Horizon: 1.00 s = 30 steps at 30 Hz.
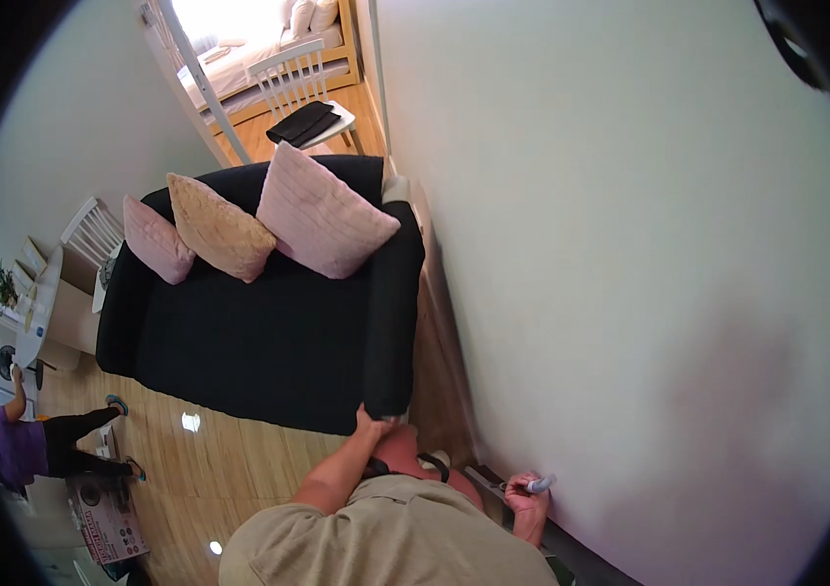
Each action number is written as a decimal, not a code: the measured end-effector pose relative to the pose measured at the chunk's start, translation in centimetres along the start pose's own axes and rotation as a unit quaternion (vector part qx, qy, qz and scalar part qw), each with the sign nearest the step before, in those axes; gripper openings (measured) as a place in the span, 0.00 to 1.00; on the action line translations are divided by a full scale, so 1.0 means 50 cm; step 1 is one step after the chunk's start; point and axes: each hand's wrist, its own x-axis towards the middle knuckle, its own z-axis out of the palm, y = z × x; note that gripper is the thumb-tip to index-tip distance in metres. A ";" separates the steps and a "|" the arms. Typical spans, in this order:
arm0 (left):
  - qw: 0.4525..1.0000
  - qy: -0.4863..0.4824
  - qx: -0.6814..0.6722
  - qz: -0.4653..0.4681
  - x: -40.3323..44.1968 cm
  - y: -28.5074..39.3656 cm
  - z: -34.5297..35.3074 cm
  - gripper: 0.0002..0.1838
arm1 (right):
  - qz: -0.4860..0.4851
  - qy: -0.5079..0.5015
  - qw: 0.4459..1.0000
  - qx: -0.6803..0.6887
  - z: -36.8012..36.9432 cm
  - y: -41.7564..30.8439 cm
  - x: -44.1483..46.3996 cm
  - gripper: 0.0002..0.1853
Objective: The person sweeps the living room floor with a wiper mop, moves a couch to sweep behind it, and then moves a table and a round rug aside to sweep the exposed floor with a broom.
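Observation:
My left hand (375,427) is at the front lower corner of a black sofa (249,342), its fingers closed against the end of the sofa's arm. What lies under the fingertips is partly hidden. Low beside the white wall, my right hand (528,498) is closed round a small pale rod-like object (540,483), whose exact kind I cannot make out. Along the sofa back lean a large pink cushion (322,215), a tan cushion (218,230) and a smaller pink cushion (157,241).
The wall (630,244) runs close along my right side. Behind the sofa stands a white chair (300,83) with a folded black cloth (304,123) on it. At far left, a person in a purple top (22,449) is near a desk (39,317); a printed box (107,518) sits close by.

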 end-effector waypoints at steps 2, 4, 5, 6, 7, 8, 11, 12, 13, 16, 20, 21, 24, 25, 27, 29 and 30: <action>0.999 -0.017 -0.003 -0.047 0.014 0.018 0.019 0.31 | 0.034 -0.009 0.999 -0.003 -0.077 -0.021 0.006 0.11; 1.000 -0.011 0.011 -0.012 0.105 0.054 0.019 0.32 | 0.065 -0.019 0.998 -0.006 -0.146 -0.039 -0.001 0.10; 1.000 -0.009 0.019 0.004 0.131 0.064 0.025 0.33 | 0.124 -0.036 0.984 -0.122 -0.169 -0.039 -0.031 0.08; 0.999 -0.006 0.027 0.021 0.158 0.074 0.030 0.33 | 0.179 -0.050 0.954 -0.236 -0.193 -0.038 -0.054 0.08; 0.995 -0.047 0.045 0.074 0.180 0.075 0.033 0.36 | 0.179 -0.052 0.955 -0.230 -0.230 -0.059 -0.059 0.08; 0.986 -0.088 0.062 0.125 0.189 0.078 0.048 0.38 | 0.178 0.047 0.934 -0.305 -0.266 -0.083 -0.065 0.10; 0.996 0.059 0.052 0.031 0.176 0.084 0.095 0.41 | 0.120 0.120 0.835 -0.523 -0.342 -0.125 -0.124 0.20; 0.996 0.061 0.056 0.029 0.174 0.087 0.113 0.41 | 0.095 0.044 0.756 -0.646 -0.438 -0.200 -0.102 0.23; 0.993 0.114 -0.003 -0.008 0.174 0.091 0.129 0.43 | 0.050 -0.020 0.657 -0.752 -0.537 -0.277 -0.077 0.25; 0.985 0.159 -0.060 -0.024 0.174 0.081 0.153 0.44 | 0.000 0.075 0.533 -0.843 -0.548 -0.236 -0.125 0.26; 0.966 0.217 -0.095 -0.103 0.243 0.131 0.168 0.43 | -0.001 0.140 0.480 -0.866 -0.559 -0.172 -0.126 0.26; 0.965 0.223 -0.097 -0.101 0.252 0.138 0.167 0.43 | -0.001 0.145 0.468 -0.872 -0.563 -0.162 -0.119 0.26; 0.965 0.232 -0.082 -0.094 0.249 0.121 0.178 0.45 | -0.012 0.146 0.436 -0.888 -0.586 -0.142 -0.108 0.26; 0.964 0.235 -0.085 -0.095 0.255 0.123 0.173 0.45 | -0.015 0.143 0.426 -0.893 -0.595 -0.134 -0.104 0.27; 0.962 0.223 -0.117 -0.110 0.257 0.122 0.169 0.46 | -0.023 0.135 0.407 -0.903 -0.619 -0.119 -0.104 0.27; 0.959 0.233 -0.115 -0.114 0.258 0.111 0.178 0.47 | -0.035 0.124 0.389 -0.912 -0.639 -0.105 -0.102 0.27; 0.961 0.231 -0.109 -0.105 0.256 0.106 0.180 0.47 | -0.045 0.115 0.378 -0.918 -0.652 -0.097 -0.103 0.27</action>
